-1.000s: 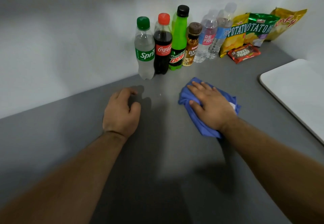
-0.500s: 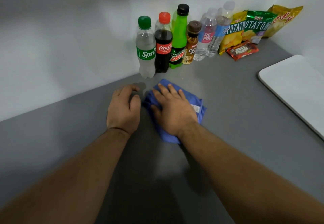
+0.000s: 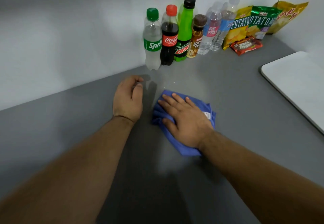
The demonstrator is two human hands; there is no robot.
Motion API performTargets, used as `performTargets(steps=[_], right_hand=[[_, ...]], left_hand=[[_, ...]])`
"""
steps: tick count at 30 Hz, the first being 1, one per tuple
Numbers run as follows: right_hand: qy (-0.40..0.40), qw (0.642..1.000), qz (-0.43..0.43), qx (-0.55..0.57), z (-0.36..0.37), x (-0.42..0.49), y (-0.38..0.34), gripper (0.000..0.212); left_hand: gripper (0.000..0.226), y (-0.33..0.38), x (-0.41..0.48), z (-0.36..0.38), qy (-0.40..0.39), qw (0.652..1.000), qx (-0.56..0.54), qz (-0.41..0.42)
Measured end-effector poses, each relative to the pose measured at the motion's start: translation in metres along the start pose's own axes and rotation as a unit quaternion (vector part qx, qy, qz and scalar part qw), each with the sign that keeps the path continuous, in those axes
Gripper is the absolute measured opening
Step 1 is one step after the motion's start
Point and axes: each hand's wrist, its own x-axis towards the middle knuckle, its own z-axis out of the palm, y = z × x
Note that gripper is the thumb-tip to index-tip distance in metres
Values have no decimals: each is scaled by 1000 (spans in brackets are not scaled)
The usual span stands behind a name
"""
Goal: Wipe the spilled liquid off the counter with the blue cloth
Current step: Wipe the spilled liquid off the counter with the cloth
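Observation:
My right hand (image 3: 186,120) lies flat, fingers spread, pressing the crumpled blue cloth (image 3: 184,149) onto the grey counter (image 3: 236,101). A white tag on the cloth shows beside my wrist. My left hand (image 3: 128,99) rests on the counter just left of the cloth, fingers loosely curled and holding nothing. A faint wet sheen and a few tiny droplets (image 3: 173,82) lie on the counter just beyond the cloth.
Several bottles stand by the wall: Sprite (image 3: 152,39), Coca-Cola (image 3: 169,36), Mountain Dew (image 3: 184,31), a brown-capped drink (image 3: 196,36) and two water bottles (image 3: 216,29). Chip bags (image 3: 259,22) and a red snack pack (image 3: 246,45) lie to their right. A white board (image 3: 298,85) lies at the right.
My right hand slid the cloth left toward my left hand, then back to the right and slightly nearer me. My left hand stayed in place.

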Motion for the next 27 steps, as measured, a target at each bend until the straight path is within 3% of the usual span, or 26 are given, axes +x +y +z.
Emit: performTargets(steps=[5,11,15,18,20,23,25,27], right_hand=[[13,999,48,7,1,47,-23,61],[-1,999,-53,0,8,17,-32,60],[-13,997,-69,11,7,-24,-27,64],[-9,990,-35,134,-4,-39,-28,61],[81,968,28,236,-13,-47,-22,50],[189,961,142,143,-20,-60,-7,34],[177,962,191,80,-19,-67,-2,34],[152,967,197,56,-15,-70,-2,30]], left_hand=[[41,-2,1,2,-15,1000,2,1],[30,0,-1,2,-13,999,-44,-9],[23,20,-30,-5,66,990,-107,-67],[25,34,-73,-15,86,991,-64,-82],[22,42,-102,-20,55,993,12,-105],[31,56,-130,-21,-28,981,166,-96],[29,65,-133,-24,-79,970,202,-111],[19,69,-126,-31,-145,948,214,-185]])
